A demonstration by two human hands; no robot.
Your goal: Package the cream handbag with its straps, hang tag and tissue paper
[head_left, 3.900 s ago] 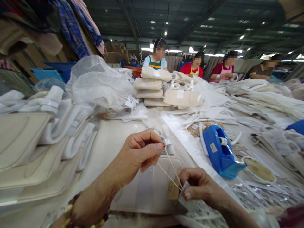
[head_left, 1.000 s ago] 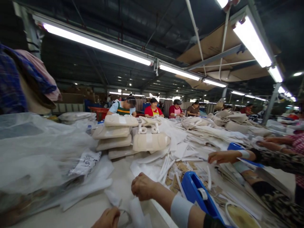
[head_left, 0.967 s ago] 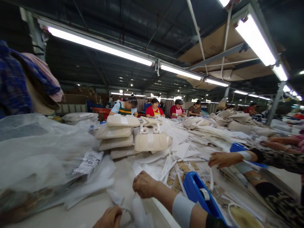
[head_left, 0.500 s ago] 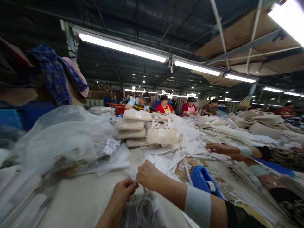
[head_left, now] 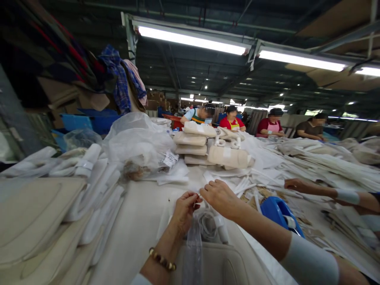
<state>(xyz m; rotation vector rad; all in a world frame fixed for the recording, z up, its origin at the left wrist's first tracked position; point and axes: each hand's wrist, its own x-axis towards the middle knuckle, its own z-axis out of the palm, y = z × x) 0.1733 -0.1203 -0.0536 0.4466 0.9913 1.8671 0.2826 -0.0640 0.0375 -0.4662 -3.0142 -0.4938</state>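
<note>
My left hand (head_left: 184, 209) and my right hand (head_left: 219, 196) meet over the middle of the cream work surface (head_left: 139, 213). Both are pinched together on a thin white piece, fingertips almost touching. What they grip is too small to name. Just below them lies a cream bag (head_left: 208, 261) with a rolled white strap bundle (head_left: 209, 225) and a clear plastic strip (head_left: 192, 249) on it. A beaded bracelet (head_left: 162, 259) circles my left wrist and a pale sleeve (head_left: 308, 263) covers my right forearm.
A blue tape dispenser (head_left: 280, 213) sits right of my hands. A co-worker's hand (head_left: 293, 184) reaches in from the right. Stacked cream bags (head_left: 192, 144) and a clear plastic sack (head_left: 139, 142) lie beyond; cream bags (head_left: 35, 213) pile at left. Several people sit at the far end.
The camera has tilted down from the ceiling toward the table. My hands, earlier apart on a string and tag, now come together in a pinch above the bag.
</note>
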